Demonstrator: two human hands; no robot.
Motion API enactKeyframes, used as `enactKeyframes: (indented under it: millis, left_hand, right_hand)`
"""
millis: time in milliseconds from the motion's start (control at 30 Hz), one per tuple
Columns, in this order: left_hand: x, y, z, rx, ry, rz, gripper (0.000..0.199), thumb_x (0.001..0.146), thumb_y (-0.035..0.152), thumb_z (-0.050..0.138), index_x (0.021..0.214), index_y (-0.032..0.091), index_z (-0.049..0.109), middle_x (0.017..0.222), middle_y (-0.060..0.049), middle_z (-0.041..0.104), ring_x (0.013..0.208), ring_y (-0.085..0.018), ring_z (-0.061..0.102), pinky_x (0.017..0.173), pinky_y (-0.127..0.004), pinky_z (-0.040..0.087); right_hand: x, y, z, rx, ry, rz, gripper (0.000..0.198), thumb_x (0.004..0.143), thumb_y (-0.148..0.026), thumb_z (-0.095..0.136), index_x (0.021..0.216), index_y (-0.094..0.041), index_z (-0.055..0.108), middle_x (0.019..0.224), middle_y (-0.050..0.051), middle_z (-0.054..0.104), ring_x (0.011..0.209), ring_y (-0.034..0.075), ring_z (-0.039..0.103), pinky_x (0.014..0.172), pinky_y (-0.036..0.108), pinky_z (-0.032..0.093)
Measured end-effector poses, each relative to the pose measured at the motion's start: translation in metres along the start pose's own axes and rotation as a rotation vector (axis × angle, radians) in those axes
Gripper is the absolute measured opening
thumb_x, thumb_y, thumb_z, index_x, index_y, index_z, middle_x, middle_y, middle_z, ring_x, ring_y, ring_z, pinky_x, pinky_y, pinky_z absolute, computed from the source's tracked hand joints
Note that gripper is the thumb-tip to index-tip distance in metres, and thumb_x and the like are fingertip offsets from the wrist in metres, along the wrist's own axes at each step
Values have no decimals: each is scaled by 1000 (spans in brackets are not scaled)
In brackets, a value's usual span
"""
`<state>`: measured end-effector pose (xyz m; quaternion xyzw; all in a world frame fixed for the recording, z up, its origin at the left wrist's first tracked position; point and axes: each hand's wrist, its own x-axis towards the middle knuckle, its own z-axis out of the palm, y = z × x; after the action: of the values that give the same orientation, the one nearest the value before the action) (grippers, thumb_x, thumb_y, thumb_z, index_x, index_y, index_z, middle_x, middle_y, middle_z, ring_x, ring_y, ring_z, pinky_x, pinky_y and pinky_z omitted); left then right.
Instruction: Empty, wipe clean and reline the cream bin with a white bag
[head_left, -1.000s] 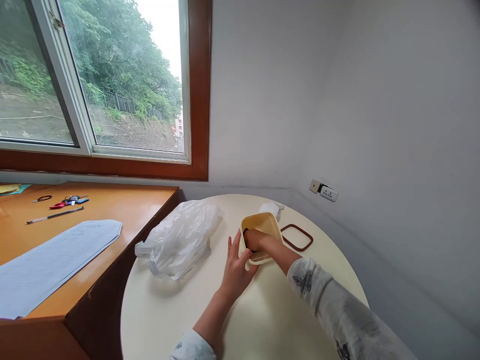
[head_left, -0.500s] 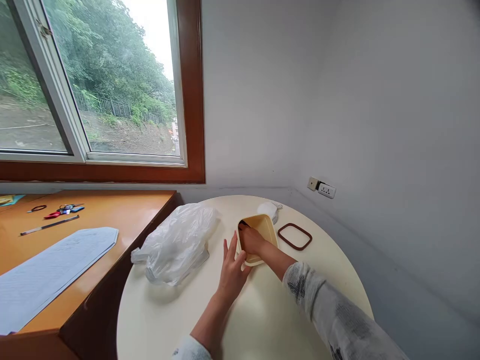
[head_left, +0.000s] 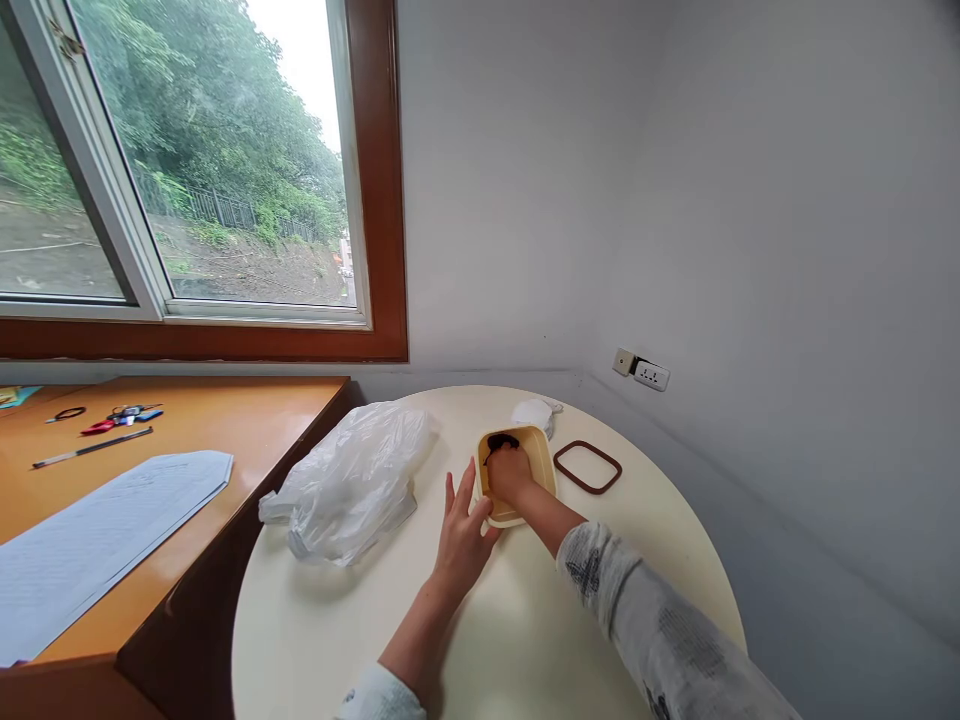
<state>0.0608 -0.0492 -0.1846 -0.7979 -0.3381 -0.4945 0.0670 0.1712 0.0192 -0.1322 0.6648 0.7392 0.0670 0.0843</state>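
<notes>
A cream-yellow plastic container (head_left: 540,468) with rounded corners sits on the round table, its opening facing up and tilted a little toward me. My left hand (head_left: 461,535) holds it at the near left side, thumb at the front rim and fingers spread along the outer wall. Inside it is my right hand (head_left: 510,475), fingers curled down and largely hidden. A black item (head_left: 502,441), its kind unclear, shows inside the far wall just beyond the knuckles, at the right fingers. Right of the container lies a brown rounded rectangular ring (head_left: 616,478).
A crumpled clear plastic bag (head_left: 352,485) lies on the left of the white round table (head_left: 337,640). A small white bundle (head_left: 534,413) sits behind the container. The adjoining wooden desk (head_left: 285,420) holds papers (head_left: 127,530), a pen (head_left: 94,447) and keys (head_left: 127,415).
My right hand has shifted within the container, its fingers curling lower. More of the black item now shows at the far wall. My left hand stays at the container's side.
</notes>
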Motion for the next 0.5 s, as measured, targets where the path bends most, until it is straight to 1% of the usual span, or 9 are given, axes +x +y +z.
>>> enactKeyframes:
  millis: [67, 133, 233, 333, 433, 500]
  left_hand:
    - [1, 0, -1, 2, 6, 1, 20, 71, 5, 57, 71, 18, 42, 147, -16, 19, 132, -28, 28, 106, -57, 23]
    - [2, 0, -2, 5, 9, -1, 20, 71, 7, 58, 71, 18, 42, 146, -15, 21, 132, -28, 28, 106, -57, 24]
    - [3, 0, -3, -1, 6, -3, 19, 72, 8, 57, 71, 19, 41, 146, -14, 22, 132, -28, 28, 105, -57, 25]
    - [2, -1, -2, -17, 1, -6, 19, 73, 6, 55, 71, 19, 41, 147, -13, 20, 133, -27, 26, 106, -56, 25]
    - [0, -2, 0, -33, -7, -8, 19, 73, 5, 54, 72, 19, 41, 148, -13, 16, 132, -27, 27, 106, -56, 25]
    - [-1, -3, 0, -41, -8, -2, 19, 73, 5, 54, 73, 19, 41, 149, -13, 15, 132, -26, 28, 106, -56, 25]
  right_hand:
    - [0, -1, -1, -20, -64, 13, 31, 81, -32, 57, 104, -12, 57, 108, 11, 58, 102, 23, 53, 85, 40, 44]
    - [0, -3, -2, -29, -122, 16, 31, 84, -35, 54, 106, -14, 56, 110, 8, 57, 101, 20, 54, 86, 42, 44]
    - [-1, -6, -1, -21, -189, -1, 32, 84, -35, 54, 107, -14, 55, 110, 8, 57, 100, 20, 55, 85, 41, 45]
    - [-2, -5, 1, -3, -228, -30, 31, 85, -34, 53, 110, -14, 54, 111, 8, 56, 98, 19, 56, 83, 41, 46]
    - [-3, -3, 3, 35, -238, -67, 31, 86, -33, 52, 111, -15, 53, 112, 8, 56, 97, 19, 56, 82, 40, 47]
    - [-5, -1, 4, 76, -217, -94, 32, 86, -33, 52, 112, -15, 52, 113, 8, 55, 97, 19, 56, 82, 40, 47]
